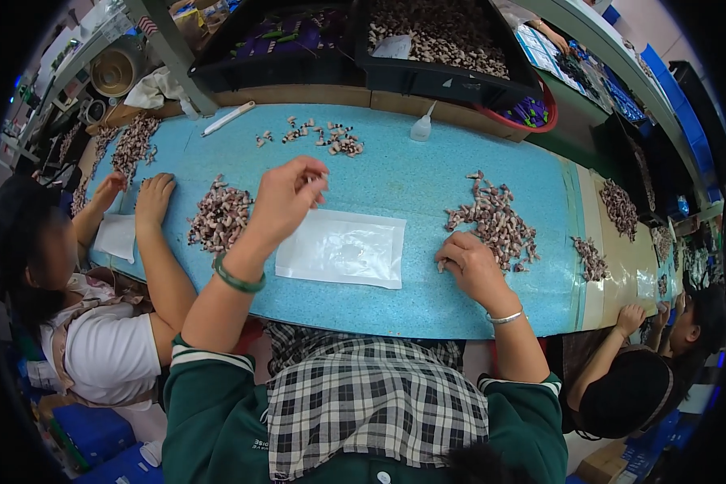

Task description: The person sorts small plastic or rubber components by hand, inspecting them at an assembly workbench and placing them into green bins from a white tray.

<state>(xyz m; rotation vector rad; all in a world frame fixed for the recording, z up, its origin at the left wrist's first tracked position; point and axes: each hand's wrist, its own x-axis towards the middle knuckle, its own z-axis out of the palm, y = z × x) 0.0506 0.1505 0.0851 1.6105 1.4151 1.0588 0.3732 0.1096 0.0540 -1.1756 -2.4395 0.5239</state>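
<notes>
My left hand (286,198), with a green bangle at its wrist, is raised over the table just above a white flat plastic sheet or bag (343,248). Its thumb and fingers are pinched together; anything between them is too small to name. My right hand (473,268), wearing a silver bracelet, rests at the near edge of a heap of small pinkish-brown and white pieces (496,219). Its fingertips are closed and what they may hold is hidden. Another heap of like pieces (220,216) lies left of the sheet, partly behind my left forearm.
Small dark-and-white pieces (343,141) lie scattered farther back, near a white pen-like tool (228,118) and a small needle-tipped bottle (422,125). Black bins (452,81) and a red basin (532,125) line the back. People sit working at both sides; one hand (155,198) lies nearby at left.
</notes>
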